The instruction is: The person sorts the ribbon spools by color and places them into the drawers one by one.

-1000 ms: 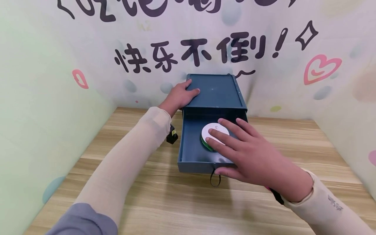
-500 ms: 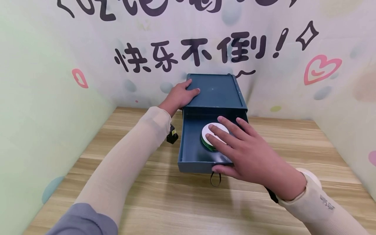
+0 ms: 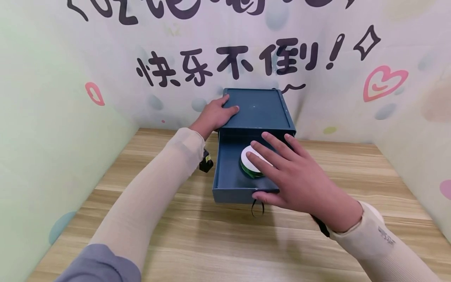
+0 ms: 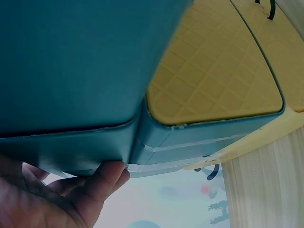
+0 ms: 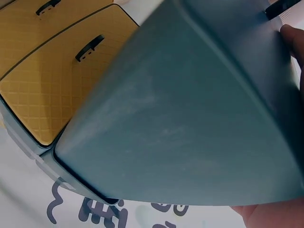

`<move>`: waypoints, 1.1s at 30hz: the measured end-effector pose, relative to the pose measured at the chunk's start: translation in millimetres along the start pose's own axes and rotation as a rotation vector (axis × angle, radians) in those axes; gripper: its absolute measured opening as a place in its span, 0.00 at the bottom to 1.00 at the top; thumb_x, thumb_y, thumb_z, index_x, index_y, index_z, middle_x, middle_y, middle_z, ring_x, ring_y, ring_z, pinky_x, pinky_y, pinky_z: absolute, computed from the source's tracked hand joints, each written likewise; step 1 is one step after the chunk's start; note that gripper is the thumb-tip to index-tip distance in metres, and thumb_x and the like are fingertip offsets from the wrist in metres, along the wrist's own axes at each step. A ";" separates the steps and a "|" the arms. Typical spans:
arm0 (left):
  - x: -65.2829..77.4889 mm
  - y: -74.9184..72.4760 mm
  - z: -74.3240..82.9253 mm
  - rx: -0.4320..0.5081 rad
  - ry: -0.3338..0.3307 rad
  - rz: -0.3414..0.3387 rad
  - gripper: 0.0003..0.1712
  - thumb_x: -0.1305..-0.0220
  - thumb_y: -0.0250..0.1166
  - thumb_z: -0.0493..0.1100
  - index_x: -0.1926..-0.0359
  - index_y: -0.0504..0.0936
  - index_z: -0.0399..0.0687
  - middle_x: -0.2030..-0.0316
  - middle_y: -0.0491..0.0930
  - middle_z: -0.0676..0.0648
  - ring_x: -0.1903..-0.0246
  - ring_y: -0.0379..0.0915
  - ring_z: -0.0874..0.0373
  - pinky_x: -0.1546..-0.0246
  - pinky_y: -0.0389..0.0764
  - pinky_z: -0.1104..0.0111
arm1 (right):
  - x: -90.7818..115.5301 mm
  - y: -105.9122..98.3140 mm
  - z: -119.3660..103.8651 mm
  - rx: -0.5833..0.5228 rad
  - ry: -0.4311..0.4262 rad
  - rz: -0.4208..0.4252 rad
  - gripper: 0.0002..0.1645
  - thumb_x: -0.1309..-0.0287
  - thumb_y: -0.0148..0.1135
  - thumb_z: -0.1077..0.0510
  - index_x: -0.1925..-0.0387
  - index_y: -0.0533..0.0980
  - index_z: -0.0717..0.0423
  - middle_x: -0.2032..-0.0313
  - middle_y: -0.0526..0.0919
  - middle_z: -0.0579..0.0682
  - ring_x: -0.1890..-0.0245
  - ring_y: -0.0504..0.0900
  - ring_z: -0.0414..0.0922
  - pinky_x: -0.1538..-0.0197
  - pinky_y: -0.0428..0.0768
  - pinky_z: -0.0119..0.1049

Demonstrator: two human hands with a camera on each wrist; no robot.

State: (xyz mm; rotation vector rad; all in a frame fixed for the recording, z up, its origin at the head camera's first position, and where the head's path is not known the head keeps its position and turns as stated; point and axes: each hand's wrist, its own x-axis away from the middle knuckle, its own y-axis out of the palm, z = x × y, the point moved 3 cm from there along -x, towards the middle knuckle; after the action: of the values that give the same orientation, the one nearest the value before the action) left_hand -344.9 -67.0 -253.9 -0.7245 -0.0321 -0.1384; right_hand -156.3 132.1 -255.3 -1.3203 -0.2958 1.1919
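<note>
A blue drawer (image 3: 225, 178) stands pulled out of the top of a blue cabinet (image 3: 258, 109). Inside lies a round spool (image 3: 251, 162) with a white top face and green around its side, partly covered by fingers. My right hand (image 3: 299, 176) is spread over the drawer, its thumb on the front edge beside a black pull loop (image 3: 258, 208). The fingers reach straight over the spool and the right side wall; contact with the spool cannot be told. My left hand (image 3: 215, 115) rests on the cabinet's upper left edge, thumb (image 3: 232, 110) lying on top.
Yellow drawers (image 4: 213, 71) with a grid pattern sit below the blue one in the wrist views, with black pulls (image 5: 89, 47). A wood-grain table (image 3: 176, 243) carries the cabinet. Behind stands a printed wall (image 3: 197, 27), with pale walls on both sides.
The drawer front has slid slightly inward toward the cabinet. My right hand has moved forward and a little left with it, and the spool has shifted back too. My left hand stays in place.
</note>
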 end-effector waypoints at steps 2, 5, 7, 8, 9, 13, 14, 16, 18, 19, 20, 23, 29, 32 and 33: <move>0.4 -0.2 0.0 -0.001 -0.002 0.002 0.41 0.27 0.54 0.62 0.21 0.49 0.62 0.22 0.49 0.49 0.25 0.45 0.52 0.28 0.55 0.57 | -1.1 0.6 1.2 0.002 0.000 0.020 0.48 0.33 0.37 0.24 0.29 0.67 0.53 0.30 0.67 0.56 0.26 0.54 0.57 0.30 0.53 0.61; 0.7 0.0 0.0 -0.005 0.000 0.007 0.41 0.27 0.54 0.62 0.21 0.50 0.62 0.23 0.49 0.49 0.25 0.46 0.52 0.28 0.55 0.57 | -2.7 1.9 3.4 0.000 0.004 0.046 0.49 0.33 0.36 0.23 0.29 0.68 0.54 0.31 0.68 0.57 0.26 0.56 0.57 0.31 0.55 0.62; 0.7 0.2 -0.1 -0.004 0.002 0.009 0.41 0.27 0.54 0.62 0.21 0.50 0.62 0.23 0.49 0.49 0.25 0.46 0.52 0.28 0.55 0.57 | -3.7 2.9 5.2 -0.005 0.010 0.051 0.49 0.34 0.36 0.23 0.29 0.67 0.54 0.30 0.68 0.56 0.26 0.56 0.56 0.31 0.55 0.62; 0.7 0.2 -0.2 -0.002 0.001 0.009 0.41 0.27 0.54 0.62 0.21 0.49 0.62 0.23 0.49 0.49 0.25 0.46 0.52 0.29 0.55 0.58 | -4.2 3.4 6.0 -0.005 0.014 0.052 0.50 0.34 0.35 0.23 0.29 0.67 0.54 0.30 0.68 0.56 0.26 0.56 0.56 0.31 0.55 0.62; 0.7 0.3 -0.3 0.001 0.002 0.009 0.41 0.27 0.54 0.62 0.21 0.49 0.62 0.23 0.49 0.49 0.25 0.46 0.52 0.29 0.55 0.58 | -4.7 3.7 6.8 -0.007 0.018 0.051 0.50 0.34 0.35 0.23 0.29 0.67 0.54 0.30 0.68 0.56 0.26 0.56 0.56 0.31 0.55 0.62; 0.8 0.4 -0.5 0.003 0.003 0.007 0.41 0.27 0.54 0.62 0.21 0.49 0.62 0.22 0.49 0.50 0.25 0.46 0.52 0.29 0.55 0.58 | -6.8 5.1 10.6 -0.011 0.028 0.053 0.50 0.34 0.38 0.23 0.29 0.67 0.55 0.30 0.68 0.56 0.26 0.55 0.56 0.31 0.55 0.62; 0.8 0.4 -0.6 0.002 0.003 0.007 0.41 0.27 0.54 0.62 0.21 0.49 0.62 0.22 0.49 0.50 0.25 0.46 0.52 0.29 0.55 0.58 | -7.4 5.6 11.8 -0.012 0.030 0.056 0.50 0.35 0.38 0.23 0.30 0.68 0.55 0.30 0.68 0.57 0.26 0.56 0.56 0.31 0.55 0.62; 0.5 0.4 -0.5 -0.003 0.003 0.005 0.41 0.27 0.54 0.62 0.21 0.49 0.62 0.23 0.49 0.49 0.25 0.46 0.52 0.29 0.55 0.58 | -8.5 6.7 14.4 -0.013 0.037 0.056 0.49 0.35 0.41 0.23 0.30 0.68 0.55 0.31 0.68 0.57 0.26 0.56 0.56 0.31 0.56 0.62; 0.4 0.3 -0.1 -0.006 0.005 0.004 0.41 0.27 0.54 0.62 0.21 0.49 0.62 0.23 0.49 0.49 0.25 0.46 0.52 0.29 0.55 0.58 | -9.6 8.0 17.4 -0.015 0.048 0.052 0.49 0.37 0.45 0.23 0.30 0.68 0.54 0.31 0.68 0.57 0.26 0.56 0.56 0.31 0.56 0.62; 0.4 0.2 -0.1 -0.006 0.006 0.005 0.41 0.27 0.54 0.62 0.21 0.49 0.62 0.23 0.49 0.49 0.25 0.46 0.52 0.29 0.55 0.58 | -10.1 8.7 18.8 -0.017 0.054 0.048 0.49 0.38 0.47 0.24 0.30 0.68 0.54 0.31 0.68 0.57 0.26 0.56 0.56 0.31 0.56 0.62; 0.3 0.0 0.0 -0.004 0.004 0.003 0.41 0.27 0.54 0.62 0.21 0.49 0.62 0.23 0.49 0.49 0.25 0.46 0.52 0.29 0.55 0.58 | -10.8 9.3 20.2 -0.020 0.060 0.045 0.49 0.39 0.49 0.24 0.30 0.68 0.54 0.31 0.68 0.57 0.26 0.56 0.56 0.31 0.55 0.62; 0.4 -0.2 0.0 -0.005 0.002 0.005 0.41 0.27 0.54 0.62 0.21 0.49 0.62 0.23 0.49 0.49 0.25 0.46 0.52 0.29 0.55 0.58 | -13.1 11.4 23.9 -0.026 0.076 0.032 0.50 0.42 0.55 0.26 0.29 0.67 0.53 0.30 0.67 0.57 0.26 0.55 0.56 0.30 0.54 0.62; 0.2 0.0 -0.4 -0.008 -0.012 0.000 0.41 0.27 0.54 0.62 0.21 0.48 0.64 0.23 0.49 0.50 0.25 0.47 0.52 0.29 0.57 0.58 | -18.9 15.2 30.4 -0.012 0.098 0.008 0.50 0.43 0.58 0.26 0.29 0.67 0.53 0.30 0.67 0.56 0.25 0.54 0.55 0.29 0.53 0.60; 0.3 -0.2 -0.2 -0.016 -0.009 -0.005 0.41 0.27 0.53 0.62 0.21 0.48 0.64 0.22 0.49 0.50 0.25 0.47 0.52 0.29 0.57 0.59 | -22.0 16.6 33.8 -0.014 0.102 0.004 0.50 0.44 0.60 0.27 0.30 0.68 0.54 0.30 0.68 0.56 0.26 0.54 0.56 0.29 0.54 0.61; 0.3 -0.3 -0.1 -0.017 -0.008 -0.006 0.41 0.27 0.53 0.62 0.21 0.48 0.64 0.22 0.49 0.50 0.25 0.47 0.52 0.29 0.57 0.59 | -23.1 17.2 35.0 -0.015 0.105 0.001 0.50 0.44 0.60 0.28 0.30 0.68 0.54 0.30 0.68 0.57 0.26 0.54 0.56 0.29 0.54 0.61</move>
State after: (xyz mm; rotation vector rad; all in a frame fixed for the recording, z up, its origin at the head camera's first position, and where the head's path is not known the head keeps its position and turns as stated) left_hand -344.7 -67.3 -253.7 -0.7425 -0.0407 -0.1421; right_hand -201.2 130.7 -249.1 -1.3912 -0.2293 1.1192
